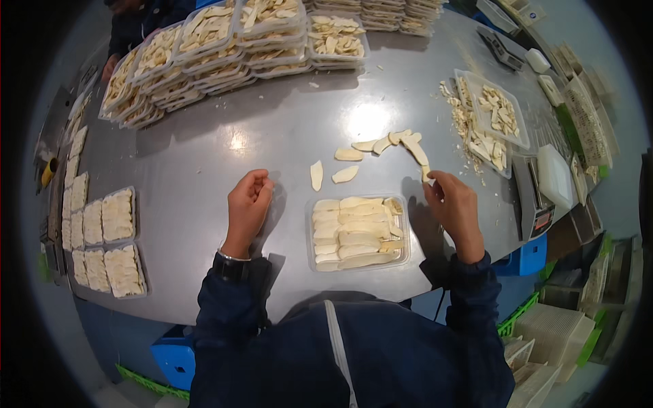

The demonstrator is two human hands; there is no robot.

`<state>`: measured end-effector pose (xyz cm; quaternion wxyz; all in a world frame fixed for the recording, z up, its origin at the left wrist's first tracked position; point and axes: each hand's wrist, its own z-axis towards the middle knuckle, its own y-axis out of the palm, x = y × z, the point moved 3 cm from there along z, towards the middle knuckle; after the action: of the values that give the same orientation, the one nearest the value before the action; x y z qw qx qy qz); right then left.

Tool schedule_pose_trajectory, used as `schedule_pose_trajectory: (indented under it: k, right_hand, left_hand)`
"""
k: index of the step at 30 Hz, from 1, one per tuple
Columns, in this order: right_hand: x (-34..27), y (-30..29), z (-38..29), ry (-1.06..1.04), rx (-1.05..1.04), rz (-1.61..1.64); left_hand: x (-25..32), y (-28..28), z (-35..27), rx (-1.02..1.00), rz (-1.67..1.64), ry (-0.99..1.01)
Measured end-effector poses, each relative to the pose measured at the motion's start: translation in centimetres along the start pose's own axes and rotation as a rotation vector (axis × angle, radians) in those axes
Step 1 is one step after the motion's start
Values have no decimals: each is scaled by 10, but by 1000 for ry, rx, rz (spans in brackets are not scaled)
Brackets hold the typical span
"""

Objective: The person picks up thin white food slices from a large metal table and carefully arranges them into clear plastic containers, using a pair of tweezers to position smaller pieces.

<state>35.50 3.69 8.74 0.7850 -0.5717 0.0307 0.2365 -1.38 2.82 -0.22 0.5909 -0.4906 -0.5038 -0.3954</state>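
A clear plastic tray (309, 234) lies before me, lined with overlapping rows of pale dried food slices (357, 234); part of its ribbed floor shows at the right. My right hand (454, 204) is beyond the tray's upper right corner, thumb and fingertips pinching a small pale slice (425, 173). That slice touches the end of a curved line of loose slices (414, 149). To the left of the tray, my left hand (250, 206) is loosely curled above the table, with nothing visible in it. Several single slices (316, 175) lie between the hands.
Stacked full trays (204, 51) line the far side, near another person's hand (109, 66). Neatly filled trays (120, 214) sit at left. On the right are trays of broken pieces (497, 115), scattered crumbs (461, 122) and a digital scale (533, 204) by the table edge.
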Motion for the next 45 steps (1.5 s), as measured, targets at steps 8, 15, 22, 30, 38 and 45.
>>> schedule_pose_trajectory:
  k: [8,15,22,30,38,45]
  right_hand:
    - [52,38,40,73,-20,-96]
    - [64,46,48,213,-50,138]
    - [76,39,44,216,18,109]
    - [33,33,42,-35,12,218]
    - [10,29,39,-150,28,320]
    - [1,26,34,-238,104,323]
  left_hand:
    - [2,1,1,-26,21,4]
    - [2,0,-1,-51,-1,4]
    - [5,2,-4,-67,-64,-25]
    - [10,0,0,-95,-124,-42]
    - [57,41,28,-320,-15,41]
    - [92,106,43,-617,244,112]
